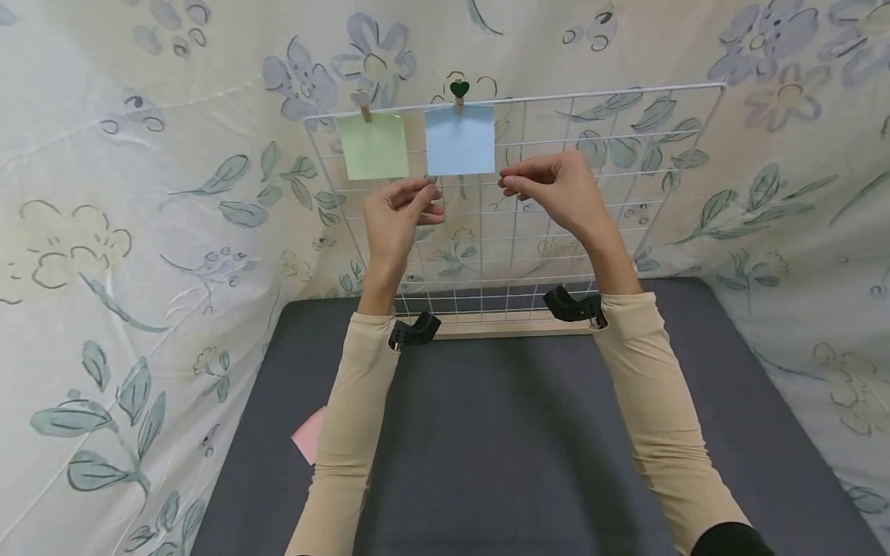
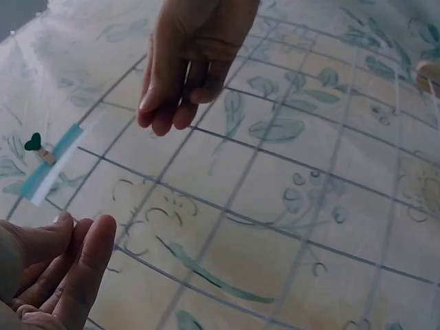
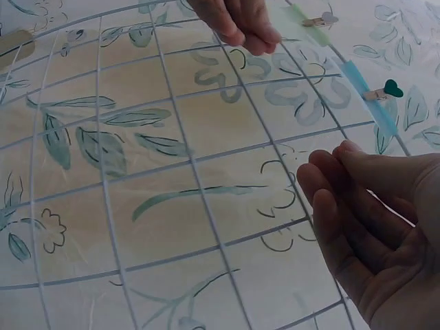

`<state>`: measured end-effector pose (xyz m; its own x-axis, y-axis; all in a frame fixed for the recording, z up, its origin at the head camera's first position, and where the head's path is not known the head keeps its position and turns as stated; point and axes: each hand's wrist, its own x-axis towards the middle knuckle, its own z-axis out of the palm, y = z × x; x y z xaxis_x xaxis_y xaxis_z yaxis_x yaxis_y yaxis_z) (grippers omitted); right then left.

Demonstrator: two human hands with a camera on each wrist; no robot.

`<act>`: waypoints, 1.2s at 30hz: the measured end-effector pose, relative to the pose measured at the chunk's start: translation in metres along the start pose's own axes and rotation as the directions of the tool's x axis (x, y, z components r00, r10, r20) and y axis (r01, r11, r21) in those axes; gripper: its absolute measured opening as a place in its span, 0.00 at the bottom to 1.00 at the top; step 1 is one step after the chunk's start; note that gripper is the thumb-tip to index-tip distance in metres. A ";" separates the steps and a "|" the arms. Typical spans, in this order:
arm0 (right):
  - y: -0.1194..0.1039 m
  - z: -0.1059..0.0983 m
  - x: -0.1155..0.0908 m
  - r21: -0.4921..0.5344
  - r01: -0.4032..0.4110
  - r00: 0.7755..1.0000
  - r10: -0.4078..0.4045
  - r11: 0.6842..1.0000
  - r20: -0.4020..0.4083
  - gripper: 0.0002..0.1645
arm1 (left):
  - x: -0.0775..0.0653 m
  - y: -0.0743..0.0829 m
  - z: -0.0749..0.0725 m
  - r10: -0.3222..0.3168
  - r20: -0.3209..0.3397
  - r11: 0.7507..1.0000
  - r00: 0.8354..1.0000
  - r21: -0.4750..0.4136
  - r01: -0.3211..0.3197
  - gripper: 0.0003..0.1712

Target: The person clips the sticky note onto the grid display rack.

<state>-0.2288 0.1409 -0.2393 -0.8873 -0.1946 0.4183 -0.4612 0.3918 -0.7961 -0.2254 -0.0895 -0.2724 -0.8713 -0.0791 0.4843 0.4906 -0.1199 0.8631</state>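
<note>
A white wire grid (image 1: 549, 193) stands upright with two paper notes clipped along its top bar. The green note (image 1: 376, 148) hangs from a clothespin (image 1: 365, 112) with a pale top. Beside it, a clothespin (image 1: 459, 96) with a dark green heart carries the blue note (image 1: 460, 140). My left hand (image 1: 399, 220) is just below the blue note's lower left corner, thumb and fingertips close together, holding nothing visible. Off its lower right corner, my right hand (image 1: 556, 189) has loosely bent fingers and nothing between them. The right wrist view shows a gap between the right fingers (image 3: 323, 175) and the blue note (image 3: 370, 100).
A pink note (image 1: 309, 435) lies on the dark grey tabletop (image 1: 501, 432), partly hidden by my left forearm. The grid stands in a wooden base (image 1: 507, 328) at the table's back. Flower-printed cloth (image 1: 139, 270) hangs behind and on both sides.
</note>
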 end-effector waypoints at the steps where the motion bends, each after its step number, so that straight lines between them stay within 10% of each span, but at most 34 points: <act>1: 0.002 0.001 -0.002 -0.001 -0.005 1.000 0.005 1.000 0.001 0.14 | -0.003 -0.004 -0.001 -0.001 -0.001 1.000 1.000 -0.002 0.001 0.11; 16: 0.040 0.015 -0.034 0.026 -0.065 0.998 0.064 0.998 0.026 0.14 | -0.044 -0.049 -0.016 -0.039 -0.006 0.999 0.999 0.012 0.039 0.12; 36: 0.105 0.049 -0.097 0.088 -0.197 0.974 0.185 0.976 0.127 0.13 | -0.116 -0.126 -0.048 -0.251 -0.074 0.965 0.965 0.054 0.255 0.10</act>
<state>-0.1915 0.1568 -0.3846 -0.9512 -0.2314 0.2043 -0.2761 0.3421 -0.8982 -0.1862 -0.1126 -0.4439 -0.9633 -0.1191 0.2407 0.2512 -0.0823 0.9644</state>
